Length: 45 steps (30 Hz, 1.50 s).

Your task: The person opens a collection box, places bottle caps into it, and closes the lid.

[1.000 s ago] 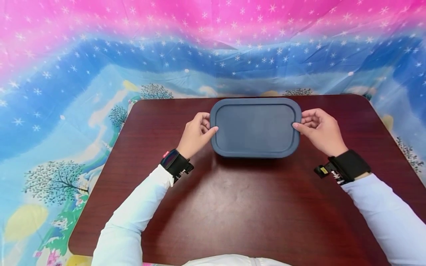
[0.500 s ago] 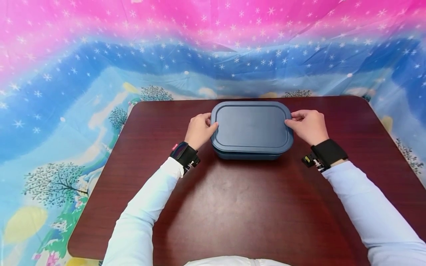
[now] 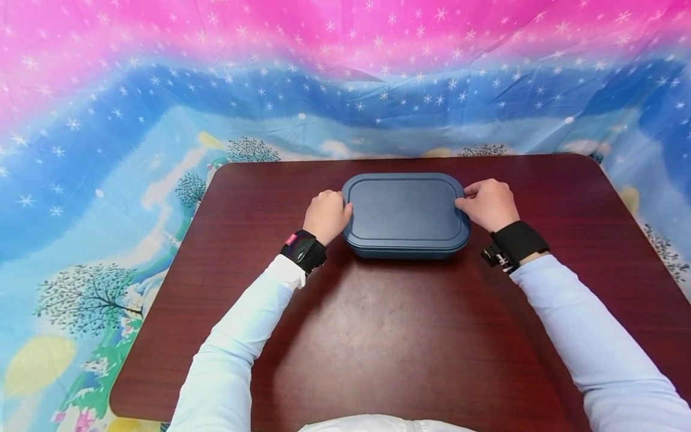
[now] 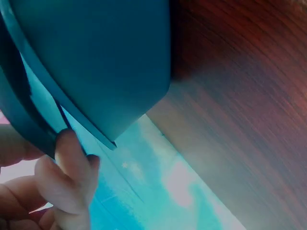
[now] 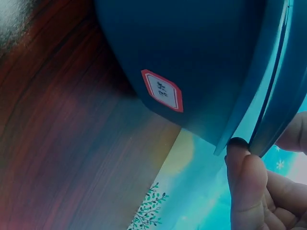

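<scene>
A blue-grey rectangular lid (image 3: 405, 207) with rounded corners lies level over a matching box (image 3: 405, 254), which stands on the table. My left hand (image 3: 326, 216) pinches the lid's left end, thumb on top and fingers beneath. At the opposite end my right hand (image 3: 491, 205) pinches it the same way. In the left wrist view a gap shows between the lid's edge (image 4: 29, 112) and the box wall (image 4: 110, 52). A narrower gap appears in the right wrist view. The inside of the box is hidden.
The dark red-brown wooden table (image 3: 378, 336) has rounded corners. Behind it and along its sides hangs a printed cloth (image 3: 302, 72) with snowflakes and trees. A red-bordered label (image 5: 162, 90) is stuck on the box's right end.
Both hands have lowered the lid toward me onto the box's outline. The right hand has moved left, and more of the box's front wall shows than one second ago.
</scene>
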### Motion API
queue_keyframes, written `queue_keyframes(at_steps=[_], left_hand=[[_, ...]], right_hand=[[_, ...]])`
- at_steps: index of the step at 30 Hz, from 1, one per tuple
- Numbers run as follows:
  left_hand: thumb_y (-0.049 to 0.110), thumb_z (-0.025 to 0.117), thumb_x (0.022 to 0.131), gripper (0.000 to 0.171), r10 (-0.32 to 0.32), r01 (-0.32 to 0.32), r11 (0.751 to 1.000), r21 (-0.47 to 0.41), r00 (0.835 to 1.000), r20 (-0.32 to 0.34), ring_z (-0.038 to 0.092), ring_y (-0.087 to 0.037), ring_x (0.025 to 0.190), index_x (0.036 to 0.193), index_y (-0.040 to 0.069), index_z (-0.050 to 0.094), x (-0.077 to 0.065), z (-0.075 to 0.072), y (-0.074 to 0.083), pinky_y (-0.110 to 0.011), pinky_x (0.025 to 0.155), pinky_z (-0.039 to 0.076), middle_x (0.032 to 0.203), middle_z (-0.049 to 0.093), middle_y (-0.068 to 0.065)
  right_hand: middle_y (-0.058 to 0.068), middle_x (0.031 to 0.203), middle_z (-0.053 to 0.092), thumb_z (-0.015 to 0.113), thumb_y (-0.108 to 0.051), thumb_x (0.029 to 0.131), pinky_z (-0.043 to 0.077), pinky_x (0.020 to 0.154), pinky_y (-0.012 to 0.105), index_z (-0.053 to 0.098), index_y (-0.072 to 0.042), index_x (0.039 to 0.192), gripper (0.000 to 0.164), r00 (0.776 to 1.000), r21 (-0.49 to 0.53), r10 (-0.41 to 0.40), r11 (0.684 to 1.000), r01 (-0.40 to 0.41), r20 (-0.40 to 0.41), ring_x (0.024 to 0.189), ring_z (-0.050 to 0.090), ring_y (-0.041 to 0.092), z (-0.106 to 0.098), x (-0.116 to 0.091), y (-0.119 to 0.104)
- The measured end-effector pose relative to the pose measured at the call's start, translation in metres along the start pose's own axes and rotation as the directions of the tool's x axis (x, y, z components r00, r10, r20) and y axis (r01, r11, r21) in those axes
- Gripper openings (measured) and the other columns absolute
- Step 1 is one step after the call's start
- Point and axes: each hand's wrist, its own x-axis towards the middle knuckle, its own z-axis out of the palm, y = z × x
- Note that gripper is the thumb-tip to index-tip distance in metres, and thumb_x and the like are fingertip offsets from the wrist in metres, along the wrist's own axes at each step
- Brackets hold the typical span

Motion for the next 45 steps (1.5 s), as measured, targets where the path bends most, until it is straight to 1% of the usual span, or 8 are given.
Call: queue_keyframes(at_steps=[6, 17, 21, 24, 28, 32, 38, 45], left_hand=[[0.021, 0.061, 0.096, 0.029, -0.016, 0.015, 1.0, 0.027, 0.999, 0.038, 0.064, -0.03, 0.079, 0.074, 0.003, 0.067, 0.0015, 0.0016, 0.0022, -0.039, 0.07, 0.053, 0.074, 0.061, -0.011], [0.02, 0.062, 0.095, 0.028, 0.006, -0.01, 0.999, 0.049, 0.997, 0.074, 0.062, -0.026, 0.068, 0.073, 0.004, 0.067, 0.0029, 0.0014, 0.0042, -0.037, 0.06, 0.053, 0.067, 0.056, -0.009], [0.02, 0.061, 0.095, 0.028, 0.011, -0.015, 0.998, 0.066, 0.997, 0.074, 0.064, -0.029, 0.07, 0.074, 0.002, 0.067, 0.0026, 0.0032, 0.0039, -0.039, 0.062, 0.054, 0.071, 0.059, -0.011], [0.019, 0.061, 0.095, 0.028, 0.011, -0.016, 0.998, 0.067, 0.997, 0.082, 0.065, -0.03, 0.072, 0.074, 0.002, 0.067, 0.0021, 0.004, 0.0039, -0.04, 0.064, 0.055, 0.072, 0.061, -0.012], [0.019, 0.062, 0.095, 0.029, 0.009, -0.015, 0.998, 0.062, 0.996, 0.085, 0.065, -0.03, 0.072, 0.073, 0.002, 0.067, 0.0019, 0.0047, 0.0043, -0.04, 0.065, 0.056, 0.072, 0.061, -0.013], [0.02, 0.062, 0.095, 0.03, 0.009, -0.014, 0.998, 0.058, 0.997, 0.08, 0.065, -0.03, 0.071, 0.071, 0.003, 0.066, 0.0021, 0.0058, 0.004, -0.04, 0.065, 0.056, 0.071, 0.06, -0.012], [0.02, 0.062, 0.094, 0.029, 0.016, -0.019, 0.999, 0.047, 0.998, 0.066, 0.064, -0.03, 0.071, 0.072, 0.003, 0.067, 0.0012, 0.0075, 0.0027, -0.039, 0.065, 0.055, 0.071, 0.06, -0.012], [0.026, 0.063, 0.095, 0.029, -0.002, 0.001, 1.0, 0.02, 0.998, 0.06, 0.063, -0.028, 0.07, 0.078, 0.003, 0.069, -0.0011, 0.0094, -0.0008, -0.037, 0.062, 0.053, 0.071, 0.058, -0.01]], right_hand=[[0.027, 0.097, 0.067, 0.065, -0.017, 0.091, 0.05, 0.071, 0.047, 0.063, 0.012, 0.118, 0.04, 1.0, -0.026, -0.013, 1.0, 0.013, 0.001, 0.086, 0.061, 0.037, -0.0001, 0.0, -0.0015], [0.029, 0.099, 0.066, 0.064, -0.017, 0.091, 0.048, 0.073, 0.049, 0.065, 0.012, 0.114, 0.037, 0.999, -0.063, -0.012, 0.998, 0.015, 0.035, 0.087, 0.06, 0.038, 0.0011, -0.0014, 0.0011], [0.022, 0.082, 0.068, 0.063, -0.017, 0.091, 0.046, 0.063, 0.043, 0.069, 0.01, 0.105, 0.031, 0.999, -0.075, -0.018, 0.997, 0.021, 0.041, 0.073, 0.059, 0.033, 0.0025, -0.001, 0.0016], [0.014, 0.068, 0.065, 0.063, -0.017, 0.091, 0.04, 0.056, 0.038, 0.071, 0.007, 0.099, 0.027, 0.999, -0.08, -0.017, 0.997, 0.021, 0.05, 0.062, 0.055, 0.028, 0.0029, -0.0004, 0.0014], [0.009, 0.063, 0.062, 0.064, -0.018, 0.091, 0.037, 0.052, 0.035, 0.072, 0.007, 0.098, 0.027, 0.998, -0.076, -0.012, 0.997, 0.016, 0.058, 0.057, 0.052, 0.025, 0.0026, -0.0002, 0.0011], [0.016, 0.073, 0.066, 0.064, -0.019, 0.092, 0.041, 0.055, 0.037, 0.071, 0.008, 0.102, 0.03, 0.998, -0.073, 0.0, 0.997, 0.005, 0.057, 0.064, 0.055, 0.028, 0.0021, -0.0006, 0.0008], [0.03, 0.102, 0.065, 0.062, -0.019, 0.094, 0.049, 0.072, 0.047, 0.064, 0.012, 0.117, 0.039, 0.997, -0.053, 0.027, 0.998, -0.023, 0.068, 0.087, 0.06, 0.037, 0.0034, -0.0023, 0.0022], [0.03, 0.104, 0.064, 0.06, -0.019, 0.095, 0.051, 0.075, 0.049, 0.058, 0.014, 0.123, 0.043, 0.997, -0.028, 0.029, 0.999, -0.027, 0.074, 0.089, 0.062, 0.037, 0.0065, -0.0044, 0.0049]])
